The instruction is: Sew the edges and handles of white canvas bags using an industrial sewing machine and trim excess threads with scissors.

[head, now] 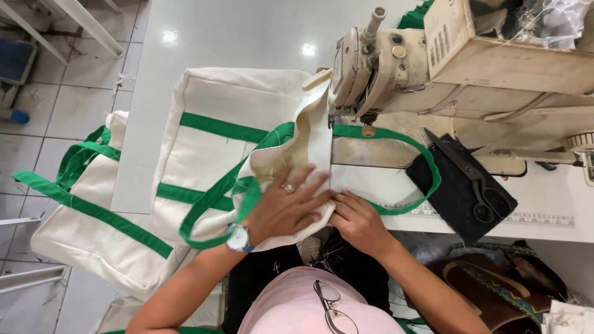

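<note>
Folded wire-rimmed glasses [331, 306] hang nearest. Above them, the left hand [281, 207] lies flat, fingers spread, on a cream canvas bag with green webbing straps [247, 133]; the right hand [357, 219] pinches its folded edge near the worn beige sewing machine [396, 68].

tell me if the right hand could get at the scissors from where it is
Probably yes. The scissors lie uncovered on a black cloth to the right of the right hand, with only a green strap looping between them. That hand is now pinching the bag fabric.

Pale tiled floor [74, 105] beside a white worktable [235, 37] reflecting ceiling lights.
</note>
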